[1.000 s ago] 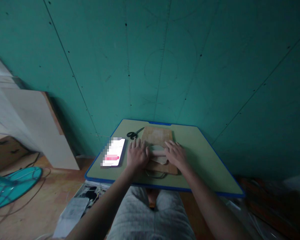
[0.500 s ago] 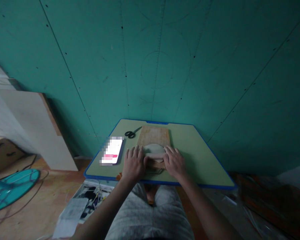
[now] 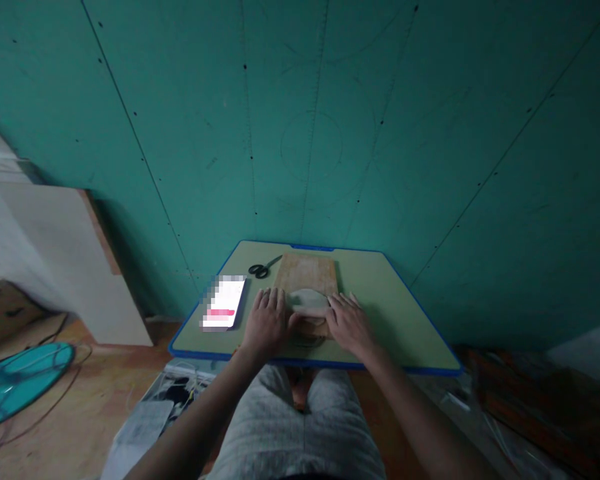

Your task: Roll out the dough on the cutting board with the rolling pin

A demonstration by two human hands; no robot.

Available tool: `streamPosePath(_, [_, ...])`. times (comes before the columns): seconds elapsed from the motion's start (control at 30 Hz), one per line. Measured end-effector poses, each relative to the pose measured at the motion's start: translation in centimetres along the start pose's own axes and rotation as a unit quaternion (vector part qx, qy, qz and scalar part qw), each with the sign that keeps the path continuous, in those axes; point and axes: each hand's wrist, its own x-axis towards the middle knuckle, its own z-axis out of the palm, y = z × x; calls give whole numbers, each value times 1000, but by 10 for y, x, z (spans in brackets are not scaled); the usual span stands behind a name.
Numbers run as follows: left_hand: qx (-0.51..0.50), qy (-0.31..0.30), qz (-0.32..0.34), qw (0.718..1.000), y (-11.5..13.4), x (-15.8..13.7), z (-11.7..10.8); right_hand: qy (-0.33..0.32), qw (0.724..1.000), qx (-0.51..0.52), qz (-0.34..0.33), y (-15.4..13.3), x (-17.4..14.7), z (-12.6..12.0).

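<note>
A pale, flattened round of dough lies on a wooden cutting board, near the end closest to me. Across the dough runs a light rolling pin, its middle showing between my hands. My left hand is over the pin's left end, fingers pointing forward and thumb turned inward. Over the right end rests my right hand, its fingers bent onto the pin. Both ends of the pin are hidden under the hands. A bit of dough shows on the near side of the pin.
The board lies on a small table with a blue rim. Black-handled scissors and a lit phone are on its left side. A green wall stands behind. Beneath the table's left front is a box of clutter.
The camera view has shifted slightly. My hands and the rolling pin stay nearly in the same place on the dough, with at most a small move forward.
</note>
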Motion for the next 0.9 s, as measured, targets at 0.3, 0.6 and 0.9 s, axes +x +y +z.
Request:
streamPosePath(0.3, [-6, -49, 11, 999, -13, 50, 9, -120, 993, -13, 1, 20, 55, 8])
streamPosePath(0.6, [-5, -114, 12, 993, -23, 80, 10, -139, 990, 9, -32, 40, 94, 29])
streamPosePath(0.9, [-1, -168, -44, 985, -27, 105, 17, -126, 991, 21, -47, 46, 120, 29])
